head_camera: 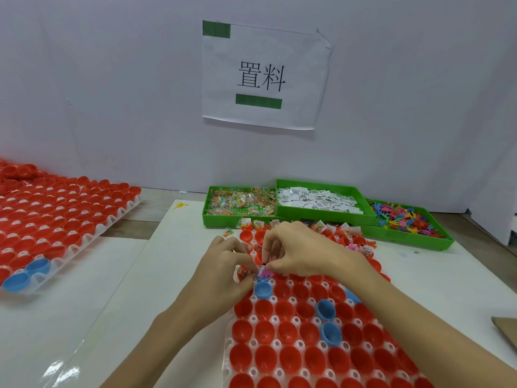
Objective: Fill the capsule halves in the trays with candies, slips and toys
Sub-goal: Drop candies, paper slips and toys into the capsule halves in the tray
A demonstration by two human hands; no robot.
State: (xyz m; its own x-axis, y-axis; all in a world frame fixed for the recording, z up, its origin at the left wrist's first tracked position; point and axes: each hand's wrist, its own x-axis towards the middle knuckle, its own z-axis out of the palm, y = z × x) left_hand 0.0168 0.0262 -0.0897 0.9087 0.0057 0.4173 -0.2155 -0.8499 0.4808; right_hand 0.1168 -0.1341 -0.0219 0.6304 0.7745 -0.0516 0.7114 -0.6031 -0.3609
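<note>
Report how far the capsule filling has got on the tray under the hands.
Done: the far rows of the near tray already hold candy packets and slips. In hand: both the left hand and the right hand pinch a pink toy with a slip just above a blue capsule half. Left: the empty red halves in the near rows, plus the whole second tray at left.

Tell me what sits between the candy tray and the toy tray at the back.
In the head view, the green tray of white slips stands between the candy tray on its left and the toy tray on its right.
</note>
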